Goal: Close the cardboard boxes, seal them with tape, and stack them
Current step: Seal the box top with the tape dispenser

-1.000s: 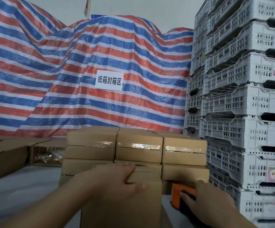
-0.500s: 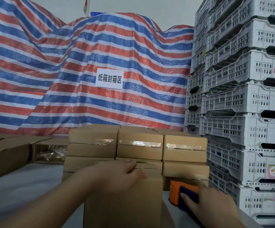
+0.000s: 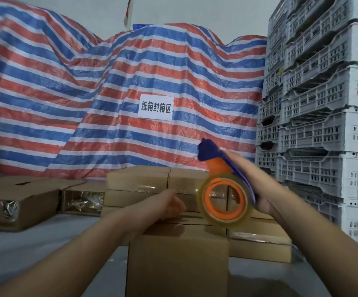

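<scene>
Cardboard everywhere here, so biggest first. The striped tarp fills the back from 9 to 1 o'clock, with a white paper sign stuck on it. At 3 o'clock is a tall stack of grey plastic crates; I won't try counting them. On the grey bench I count two unsealed boxes lying on their sides at 9 o'clock with shiny contents showing. The sealed stack sits at 12 o'clock, at least five boxes by my count, clear tape glinting on the ends; some are hidden behind the hands.

The box being worked on stands dead centre, at 6 o'clock from both hands. Its top seam seems to run away from the camera toward 12.

The left hand rests flat on the far top edge of that box, fingers straight-ish and pressing the flaps down, not wrapped around anything. The right hand grips the one tape dispenser, fingers curled round its blue handle. The orange hub and clear roll hang just above the box top at about 1 o'clock from the left hand. It's blurry, so I can't tell whether the roll touches the cardboard.

My guess is the dispenser needs to land at the far edge and get pulled toward 6 along the seam. The right hand is the nearer one for that.
</scene>
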Available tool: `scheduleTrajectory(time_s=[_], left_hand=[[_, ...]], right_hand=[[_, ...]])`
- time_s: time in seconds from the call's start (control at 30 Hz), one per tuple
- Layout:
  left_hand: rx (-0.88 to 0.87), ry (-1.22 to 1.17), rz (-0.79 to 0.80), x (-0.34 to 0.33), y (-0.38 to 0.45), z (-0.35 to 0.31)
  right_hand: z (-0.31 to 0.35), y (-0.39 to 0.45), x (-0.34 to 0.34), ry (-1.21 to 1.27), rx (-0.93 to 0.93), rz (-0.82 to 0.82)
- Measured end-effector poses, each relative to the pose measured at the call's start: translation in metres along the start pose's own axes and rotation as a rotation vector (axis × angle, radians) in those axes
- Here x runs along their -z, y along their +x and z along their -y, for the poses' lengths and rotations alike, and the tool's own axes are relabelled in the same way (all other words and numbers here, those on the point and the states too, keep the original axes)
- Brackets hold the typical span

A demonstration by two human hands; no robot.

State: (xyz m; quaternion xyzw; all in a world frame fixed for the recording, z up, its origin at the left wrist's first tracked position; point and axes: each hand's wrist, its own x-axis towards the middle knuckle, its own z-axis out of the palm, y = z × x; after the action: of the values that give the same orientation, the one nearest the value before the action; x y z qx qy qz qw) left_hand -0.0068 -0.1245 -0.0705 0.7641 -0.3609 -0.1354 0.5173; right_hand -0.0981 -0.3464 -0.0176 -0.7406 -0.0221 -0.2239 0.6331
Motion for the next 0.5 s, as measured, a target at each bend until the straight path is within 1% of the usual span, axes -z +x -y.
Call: scheduleTrajectory(time_s=[0.07,0.13,0.2,0.4,0.5], left_hand=[[-0.014,-0.237,-0.055,0.003,0.003,0.002],[0.003,-0.378,-0.064,0.007,0.003,0.005],[0.014,-0.44,-0.068,0.011,0.002,0.008],[0.034,-0.655,-0.087,0.017,0.005,0.007],[0.047,-0.693,-0.073,0.02,0.0,-0.001]], right_hand=[[-0.001,0.012,-0.015,-0.081,-0.028,0.035],[-0.004,0.02,-0.022,-0.168,-0.014,0.048],[-0.006,0.025,-0.023,-0.224,0.004,0.063],[0.003,0.032,-0.032,-0.43,-0.021,0.127],[0.008,0.033,-0.036,-0.471,-0.047,0.156]])
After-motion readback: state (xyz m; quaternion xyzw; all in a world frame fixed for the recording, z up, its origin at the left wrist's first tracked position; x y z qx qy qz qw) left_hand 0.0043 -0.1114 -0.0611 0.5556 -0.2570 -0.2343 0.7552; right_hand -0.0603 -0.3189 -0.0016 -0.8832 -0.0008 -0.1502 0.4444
